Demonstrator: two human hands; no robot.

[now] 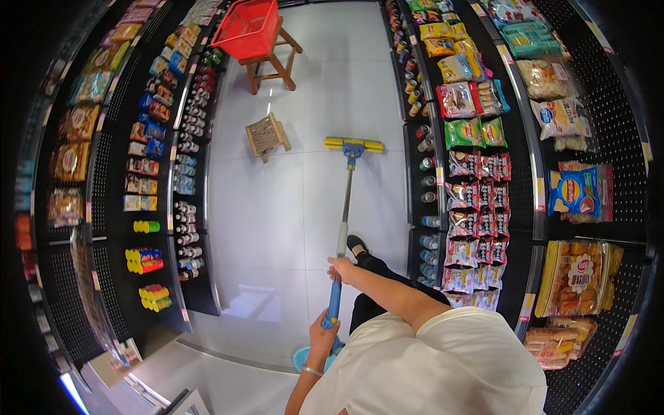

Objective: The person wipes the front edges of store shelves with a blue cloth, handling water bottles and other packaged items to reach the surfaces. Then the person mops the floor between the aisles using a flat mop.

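A sponge mop with a yellow sponge head point(354, 144) lies with its head flat on the pale tiled floor. Its pole point(346, 199) runs back towards me and ends in a blue grip. My right hand point(341, 270) is closed around the middle of the pole, just below a light grey sleeve. Lower down, my left hand point(324, 329) holds the blue end of the handle; a bracelet is on that wrist. Behind the left wrist a light blue basin point(302, 358) shows in part on the floor.
A low woven stool point(267, 137) stands left of the mop head. Beyond it a red plastic basket point(246, 28) rests on a wooden stool point(271, 65). Shelves with snacks point(463, 132) line the right side, and shelves with bottles point(187, 174) the left. My shoe point(356, 244) is beside the pole.
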